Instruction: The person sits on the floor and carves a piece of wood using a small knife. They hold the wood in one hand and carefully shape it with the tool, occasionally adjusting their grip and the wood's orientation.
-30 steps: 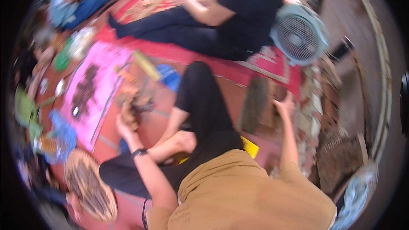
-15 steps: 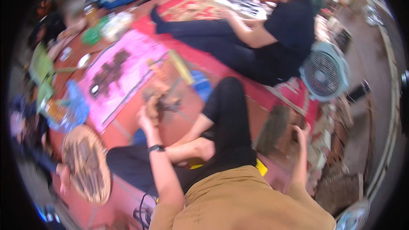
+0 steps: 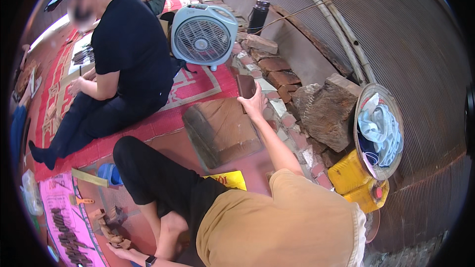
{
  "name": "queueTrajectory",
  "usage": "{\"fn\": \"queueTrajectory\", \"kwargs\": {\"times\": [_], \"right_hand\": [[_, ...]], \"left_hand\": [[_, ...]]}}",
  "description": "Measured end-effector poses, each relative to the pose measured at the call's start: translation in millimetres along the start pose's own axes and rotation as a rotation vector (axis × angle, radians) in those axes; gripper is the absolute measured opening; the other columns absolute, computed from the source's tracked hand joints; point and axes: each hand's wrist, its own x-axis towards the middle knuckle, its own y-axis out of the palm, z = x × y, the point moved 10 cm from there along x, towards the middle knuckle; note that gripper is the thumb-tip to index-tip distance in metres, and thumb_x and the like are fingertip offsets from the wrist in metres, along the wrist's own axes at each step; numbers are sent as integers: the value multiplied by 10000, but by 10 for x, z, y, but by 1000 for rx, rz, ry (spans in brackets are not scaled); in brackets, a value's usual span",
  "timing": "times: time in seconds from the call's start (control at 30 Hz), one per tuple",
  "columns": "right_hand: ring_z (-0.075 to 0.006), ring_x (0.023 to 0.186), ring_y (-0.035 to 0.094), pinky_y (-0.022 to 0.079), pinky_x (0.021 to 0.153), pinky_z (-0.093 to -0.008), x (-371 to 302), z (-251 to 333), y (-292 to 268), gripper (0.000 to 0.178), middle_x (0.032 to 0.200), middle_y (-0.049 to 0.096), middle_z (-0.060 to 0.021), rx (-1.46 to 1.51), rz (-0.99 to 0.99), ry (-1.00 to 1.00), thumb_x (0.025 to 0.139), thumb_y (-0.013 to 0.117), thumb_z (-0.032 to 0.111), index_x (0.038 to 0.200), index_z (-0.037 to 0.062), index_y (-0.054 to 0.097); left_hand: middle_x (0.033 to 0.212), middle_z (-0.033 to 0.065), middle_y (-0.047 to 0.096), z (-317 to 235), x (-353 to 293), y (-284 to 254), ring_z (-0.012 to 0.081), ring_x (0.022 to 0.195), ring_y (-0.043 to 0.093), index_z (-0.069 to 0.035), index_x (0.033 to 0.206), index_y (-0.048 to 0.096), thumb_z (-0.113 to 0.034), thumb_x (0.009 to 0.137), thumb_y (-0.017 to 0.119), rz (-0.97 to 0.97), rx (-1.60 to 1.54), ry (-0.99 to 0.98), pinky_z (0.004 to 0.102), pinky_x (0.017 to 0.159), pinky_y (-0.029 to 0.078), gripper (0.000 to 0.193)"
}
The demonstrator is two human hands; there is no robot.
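My right hand (image 3: 255, 102) is stretched out to the right side, its fingers and thumb closed on a dark reddish-brown flat rectangular block (image 3: 246, 87). The block is at the edge of the brick border, just beyond a broad wooden slab (image 3: 225, 131). At the lower left, my left hand (image 3: 123, 253), with a dark watch on the wrist, holds a brown carved wooden figure (image 3: 113, 235) low over the tiled floor. Some of the left fingers are hidden under the figure.
A person in black (image 3: 131, 44) sits on the red mat (image 3: 213, 81). Beyond the slab stand a pale blue fan (image 3: 203, 34) and a black flask (image 3: 258, 16). Rough stones (image 3: 324, 113), a yellow jerrycan (image 3: 351, 175) and a cloth-filled basket (image 3: 357, 123) line the right. Dark pieces lie on a pink sheet (image 3: 52, 193).
My view has swung to the right. My right hand, blurred before, is now closed on the dark brown block. My left hand still holds the carved figure.
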Motion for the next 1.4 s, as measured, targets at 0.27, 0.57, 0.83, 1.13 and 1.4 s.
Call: {"fn": "queueTrajectory", "kwargs": {"times": [0.27, 0.57, 0.83, 1.13, 1.4], "right_hand": [[-435, 1273, 415, 289, 1092, -565, 163, 141, -230, 1092, 1322, 522, -238, 57, -82, -38, 604, 805, 368, 1544, 223, 269], [-441, 1255, 460, 337, 1093, -510, 152, 817, -369, 1064, 1333, 529, -268, 149, -106, -95, 594, 818, 372, 1519, 184, 326], [-432, 1229, 452, 328, 1088, -521, -155, 1554, -1466, 1066, 1326, 519, -252, 222, -252, -244, 597, 819, 346, 1517, 136, 323], [-412, 1201, 480, 348, 1071, -526, -278, 854, -3131, 1033, 1290, 547, -234, -43, -648, -97, 610, 830, 319, 1506, 153, 343], [-439, 1261, 451, 337, 1067, -567, -452, -92, -3703, 1033, 1293, 551, -248, -98, -827, 101, 610, 833, 351, 1507, 203, 343]], "left_hand": [[899, 125, 640, -2, -64, 156, 257, 759, 623, 8, 1074, 613, -273, 985, 546, 14, 0, 23, 382, 730, 518, 302], [869, 119, 622, 106, -121, 237, 251, 718, 607, -23, 1084, 580, -255, 985, 538, 35, -9, 1, 370, 685, 504, 255], [842, 113, 605, 111, -157, 491, 246, 682, 593, -50, 1093, 550, -238, 986, 531, 129, 8, 8, 360, 645, 491, 217], [812, 107, 586, 102, -150, 601, 240, 641, 578, -81, 1103, 516, -220, 987, 523, 218, 14, 14, 348, 600, 477, 182], [785, 101, 569, 45, -109, 560, 235, 605, 564, -108, 1112, 487, -204, 987, 515, 220, -15, 8, 338, 560, 464, 160]]}}
